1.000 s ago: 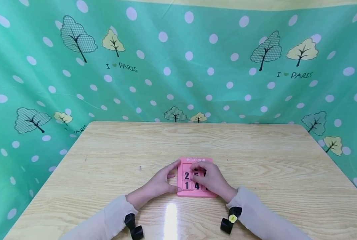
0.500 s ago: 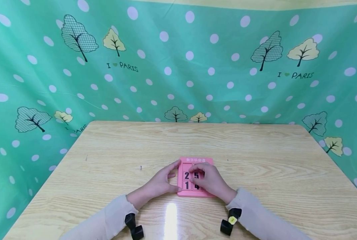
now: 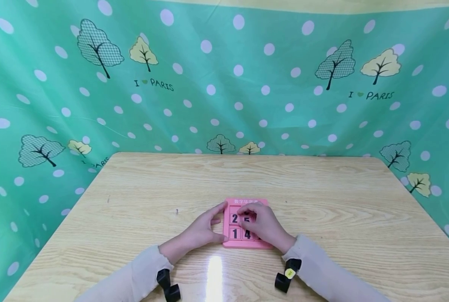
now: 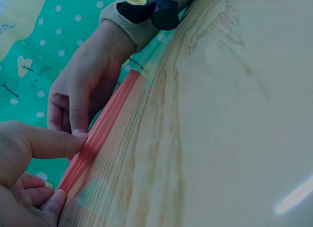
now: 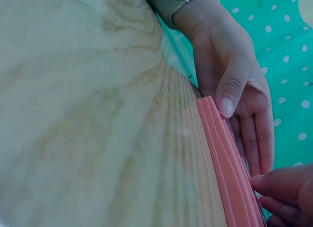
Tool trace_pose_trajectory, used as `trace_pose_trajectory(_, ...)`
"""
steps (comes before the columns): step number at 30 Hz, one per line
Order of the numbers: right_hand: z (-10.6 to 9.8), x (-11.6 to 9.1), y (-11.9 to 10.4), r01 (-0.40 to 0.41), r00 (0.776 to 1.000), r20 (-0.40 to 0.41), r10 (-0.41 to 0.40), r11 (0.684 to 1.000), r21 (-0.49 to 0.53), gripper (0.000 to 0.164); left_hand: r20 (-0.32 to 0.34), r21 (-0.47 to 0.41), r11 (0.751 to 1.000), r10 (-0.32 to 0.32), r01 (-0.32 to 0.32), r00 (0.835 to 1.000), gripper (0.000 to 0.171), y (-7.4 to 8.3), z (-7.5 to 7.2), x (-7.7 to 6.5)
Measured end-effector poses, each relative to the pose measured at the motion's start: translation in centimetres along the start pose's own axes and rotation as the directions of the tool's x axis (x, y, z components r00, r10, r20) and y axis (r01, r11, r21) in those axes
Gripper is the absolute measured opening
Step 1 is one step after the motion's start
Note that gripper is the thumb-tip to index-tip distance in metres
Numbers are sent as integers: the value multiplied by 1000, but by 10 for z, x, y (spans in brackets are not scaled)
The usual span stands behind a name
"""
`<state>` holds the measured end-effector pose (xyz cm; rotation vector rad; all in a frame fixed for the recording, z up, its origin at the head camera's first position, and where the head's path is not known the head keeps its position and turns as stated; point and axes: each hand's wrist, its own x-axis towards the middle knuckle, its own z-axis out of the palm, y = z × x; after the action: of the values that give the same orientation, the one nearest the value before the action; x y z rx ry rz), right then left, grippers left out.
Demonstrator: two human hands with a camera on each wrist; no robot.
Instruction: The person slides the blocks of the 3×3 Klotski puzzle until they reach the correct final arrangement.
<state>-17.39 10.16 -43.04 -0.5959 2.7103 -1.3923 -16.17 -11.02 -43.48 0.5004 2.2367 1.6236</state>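
Steadied pink puzzle (image 3: 243, 244) on worktop (image 3: 141, 201)

Lay flat midway between left and right edges, short of the far one. Rested the left hand (image 3: 199, 229) against the rim (image 3: 226, 223) with straight, unclasped fingers; touched the number tiles (image 3: 235, 233) with the right hand's (image 3: 267, 224) bent, unclenched ones. Seemed light, stiff, perhaps slippery; best braced at the rim's corners.

From my station I see a pale grey, long fabric right sleeve (image 3: 332, 270) with a slightly rumpled cuff (image 3: 293, 248). Fastened at that sleeve's wrist end is a black, angular two-part device (image 3: 283, 282) bearing a small yellow sticker (image 3: 290, 273), its print too tiny for me to read. Well left of the right sleeve, a matching pale grey fabric left sleeve (image 3: 135, 270) carries a similar black, angular wrist unit (image 3: 168, 286).
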Motion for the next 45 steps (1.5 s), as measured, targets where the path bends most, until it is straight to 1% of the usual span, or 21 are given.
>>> trace_pose_trajectory(8,2,6,3,-23,999,-35,22,1000,-17,24,5,2,1000,1,-1,1000,94,0,0,0)
trace_pose_trajectory(23,1,15,4,-29,999,-47,28,999,-32,23,5,-3,1000,6,-6,1000,93,0,0,-1)
trace_pose_trajectory(30,1,19,3,-67,996,-55,66,998,-17,23,4,2,1000,0,0,1000,94,1,-1,-1)
trace_pose_trajectory(39,0,18,2,-71,996,-61,71,997,2,24,5,17,1000,0,0,1000,94,-1,0,0)
trace_pose_trajectory(45,-2,14,2,-71,996,-60,72,997,10,24,7,2,1000,5,-5,1000,94,1,-1,0)
